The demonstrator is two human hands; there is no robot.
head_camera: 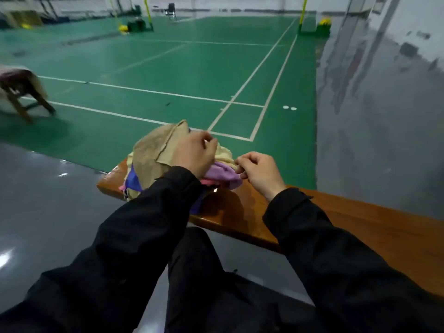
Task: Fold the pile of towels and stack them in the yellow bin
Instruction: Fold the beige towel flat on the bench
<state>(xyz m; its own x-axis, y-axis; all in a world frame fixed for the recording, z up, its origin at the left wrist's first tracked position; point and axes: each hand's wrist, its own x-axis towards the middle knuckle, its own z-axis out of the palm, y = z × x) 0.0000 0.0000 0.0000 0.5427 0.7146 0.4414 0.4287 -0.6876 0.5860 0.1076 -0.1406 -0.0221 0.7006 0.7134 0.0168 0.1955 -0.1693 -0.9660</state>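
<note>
We see one pile of towels point(173, 162) at frame centre, on the left end of a wooden bench point(336, 219). Left hand point(194, 152) sits on top of the pile, gripping a tan towel point(153, 150). Right hand point(259, 171), at the pile's right edge, pinches cloth there. At least four colours count: tan, cream, lilac, blue.

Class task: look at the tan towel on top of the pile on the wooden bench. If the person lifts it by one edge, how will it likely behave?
The tan cloth towel would probably hang limp: it already drapes in a soft dome over the pile. It looks light, since the left hand holds its edge with only the fingers. It seems unlikely to slip, judging by its matte, fuzzy surface.
</note>
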